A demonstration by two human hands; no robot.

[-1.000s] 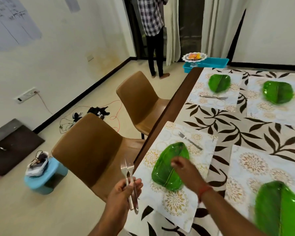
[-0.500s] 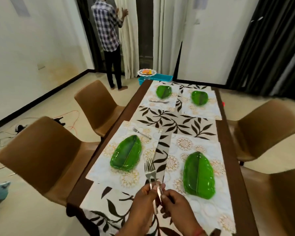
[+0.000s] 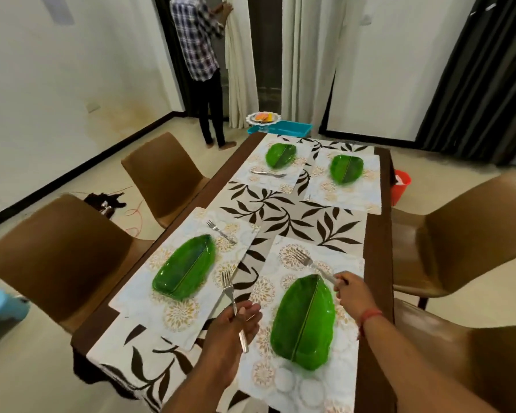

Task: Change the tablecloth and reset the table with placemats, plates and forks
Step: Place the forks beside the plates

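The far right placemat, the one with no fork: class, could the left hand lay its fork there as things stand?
Probably not from here: the left hand holds its fork at the near end, and the far right placemat lies across the table, though nothing blocks the path.

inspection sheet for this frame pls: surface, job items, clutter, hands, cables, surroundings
Surface: dark wooden table under a leaf-print tablecloth.
Job's things: four placemats, each with a green leaf plate; near-left fork and far-left fork lie on their mats; far-right placemat shows no fork.
Clutter: nothing seen on the table.
Hands: left hand holds a spare fork; right hand grips the fork over the near-right placemat.
Cables: red cable on the floor.
Surroundings: brown chairs, a standing person, blue tray, red bucket.
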